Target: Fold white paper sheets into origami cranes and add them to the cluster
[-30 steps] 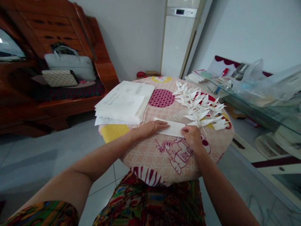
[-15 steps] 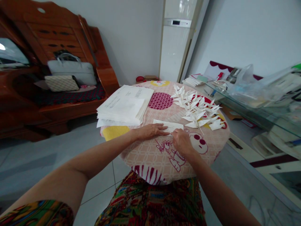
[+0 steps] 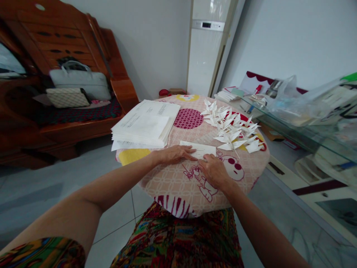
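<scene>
A small folded piece of white paper (image 3: 205, 149) lies on the patterned tablecloth in front of me. My left hand (image 3: 178, 153) rests flat across its left end, fingers stretched out. At the near edge, my right hand (image 3: 214, 168) has its bent fingers and thumb closed on the paper, close to the left fingertips. Beyond and to the right spreads a cluster of white folded paper cranes (image 3: 230, 128). A thick stack of printed paper sheets (image 3: 145, 121) sits at the table's left, with smaller pieces on top.
The round table's cloth (image 3: 167, 182) reaches close to my lap. A glass-topped cabinet (image 3: 284, 130) on the right carries plastic bags (image 3: 287, 100) and papers. To the left stands a wooden bench (image 3: 83, 126) holding a grey bag (image 3: 80, 82).
My right hand has slid slightly left along the paper's near edge, and its fingers have spread a little towards my left hand. The left hand stays on the paper. The whole view has shifted slightly.
</scene>
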